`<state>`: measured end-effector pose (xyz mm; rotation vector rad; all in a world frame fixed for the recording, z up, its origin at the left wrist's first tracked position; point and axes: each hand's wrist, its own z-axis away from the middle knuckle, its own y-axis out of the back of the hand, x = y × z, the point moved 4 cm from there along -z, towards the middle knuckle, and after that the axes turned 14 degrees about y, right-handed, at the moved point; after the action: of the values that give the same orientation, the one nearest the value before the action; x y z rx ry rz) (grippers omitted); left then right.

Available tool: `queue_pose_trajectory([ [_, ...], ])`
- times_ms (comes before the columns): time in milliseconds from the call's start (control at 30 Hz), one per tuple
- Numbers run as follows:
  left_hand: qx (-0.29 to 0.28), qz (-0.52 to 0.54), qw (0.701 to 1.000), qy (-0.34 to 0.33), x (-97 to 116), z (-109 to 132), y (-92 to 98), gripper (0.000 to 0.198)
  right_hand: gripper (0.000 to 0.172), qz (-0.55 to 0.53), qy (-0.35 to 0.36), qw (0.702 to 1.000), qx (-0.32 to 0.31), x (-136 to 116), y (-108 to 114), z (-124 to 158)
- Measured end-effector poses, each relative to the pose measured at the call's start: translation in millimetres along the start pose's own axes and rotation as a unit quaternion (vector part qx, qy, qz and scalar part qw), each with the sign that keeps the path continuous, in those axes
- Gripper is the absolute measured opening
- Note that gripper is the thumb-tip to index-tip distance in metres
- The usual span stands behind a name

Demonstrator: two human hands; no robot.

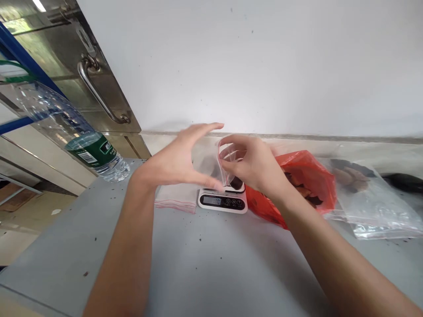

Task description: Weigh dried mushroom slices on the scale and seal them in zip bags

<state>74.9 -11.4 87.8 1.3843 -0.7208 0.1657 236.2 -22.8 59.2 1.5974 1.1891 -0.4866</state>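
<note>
My right hand (247,160) pinches the red-striped edge of a clear zip bag (227,169), which is held over a small white digital scale (205,206). Something dark shows low down at the bag, partly hidden by my fingers. To the left of the bag, my left hand (175,158) is open, thumb and fingers spread wide. The scale's display appears to read 100. A stack of flat zip bags (175,200) lies beside the scale on the left. To its right, a red plastic bag (325,182) stands open with brown dried pieces (302,189) inside.
A large clear water bottle (95,152) with a green label stands at the table's left. More clear bags (380,202), one with brown pieces, lie at the right by a black object (405,181). A white wall (257,75) rises behind. Dark crumbs dot the grey table (198,281).
</note>
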Motion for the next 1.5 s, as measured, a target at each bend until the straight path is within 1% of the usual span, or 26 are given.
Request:
queue_pose_trajectory([
  [33, -0.035, -0.009, 0.999, 0.0, -1, 0, -3.6, 0.112, 0.036, -0.005, 0.008, 1.0, 0.008, -1, 1, 0],
  [67, -0.06, -0.014, 0.998, 0.002, -3, -1, -6.7, 0.122, 0.036, -0.014, 0.017, 1.0, 0.007, -2, 2, -1],
  [100, -0.073, -0.017, 0.997, 0.006, -4, -2, -8.8, 0.124, 0.036, -0.028, 0.027, 0.999, 0.001, -3, 3, -2],
  [133, -0.073, -0.019, 0.997, 0.012, -5, -3, -9.8, 0.12, 0.036, -0.044, 0.036, 0.998, -0.011, -4, 4, -2],
  [167, -0.068, -0.022, 0.997, 0.018, -6, -4, -10.0, 0.111, 0.036, -0.057, 0.039, 0.997, -0.022, -4, 5, -3],
  [233, -0.063, -0.032, 0.997, 0.045, -10, -7, -9.1, 0.093, 0.037, -0.052, 0.018, 0.998, -0.034, 0, 10, -3],
  [267, -0.066, -0.04, 0.995, 0.067, -14, -7, -8.4, 0.089, 0.039, -0.025, -0.005, 0.999, -0.035, 4, 13, -3],
  [333, -0.085, -0.062, 0.987, 0.119, -23, -8, -7.0, 0.089, 0.044, 0.075, -0.054, 0.995, -0.046, 13, 18, -1],
  [367, -0.099, -0.071, 0.983, 0.139, -28, -7, -6.7, 0.089, 0.048, 0.135, -0.073, 0.986, -0.063, 17, 19, 0],
  [433, -0.128, -0.082, 0.976, 0.156, -34, -7, -7.5, 0.082, 0.053, 0.226, -0.096, 0.961, -0.125, 24, 14, 2],
  [500, -0.145, -0.08, 0.974, 0.157, -38, -7, -9.3, 0.075, 0.057, 0.264, -0.111, 0.941, -0.183, 28, 5, 4],
  [600, -0.149, -0.08, 0.973, 0.16, -39, -8, -11.8, 0.072, 0.056, 0.277, -0.115, 0.93, -0.213, 30, -7, 2],
  [633, -0.149, -0.081, 0.973, 0.158, -39, -8, -12.5, 0.071, 0.052, 0.273, -0.115, 0.931, -0.214, 30, -10, 2],
  [700, -0.151, -0.083, 0.974, 0.148, -37, -8, -13.5, 0.069, 0.038, 0.256, -0.117, 0.934, -0.219, 31, -12, 1],
  [800, -0.152, -0.083, 0.975, 0.137, -36, -8, -13.8, 0.066, 0.018, 0.241, -0.122, 0.938, -0.219, 32, -10, 0],
  [867, -0.155, -0.08, 0.975, 0.137, -36, -7, -13.7, 0.067, 0.01, 0.238, -0.12, 0.939, -0.215, 32, -8, 1],
  [900, -0.158, -0.079, 0.974, 0.139, -36, -7, -13.8, 0.069, 0.01, 0.234, -0.12, 0.941, -0.213, 32, -7, 2],
  [1000, -0.171, -0.082, 0.97, 0.152, -35, -5, -14.7, 0.079, 0.02, 0.214, -0.122, 0.946, -0.209, 31, -4, 4],
  [1067, -0.181, -0.083, 0.967, 0.157, -34, -4, -15.9, 0.081, 0.023, 0.2, -0.124, 0.95, -0.205, 31, -2, 6],
  [1267, -0.186, -0.083, 0.968, 0.148, -30, -2, -16.8, 0.065, 0.017, 0.161, -0.135, 0.96, -0.187, 38, 3, 4],
  [1400, -0.186, -0.087, 0.966, 0.157, -31, -3, -16.3, 0.069, 0.022, 0.14, -0.147, 0.963, -0.178, 42, 10, 0],
  [1500, -0.2, -0.085, 0.963, 0.157, -30, -3, -18.1, 0.063, 0.016, 0.104, -0.135, 0.975, -0.142, 38, 18, -3],
])
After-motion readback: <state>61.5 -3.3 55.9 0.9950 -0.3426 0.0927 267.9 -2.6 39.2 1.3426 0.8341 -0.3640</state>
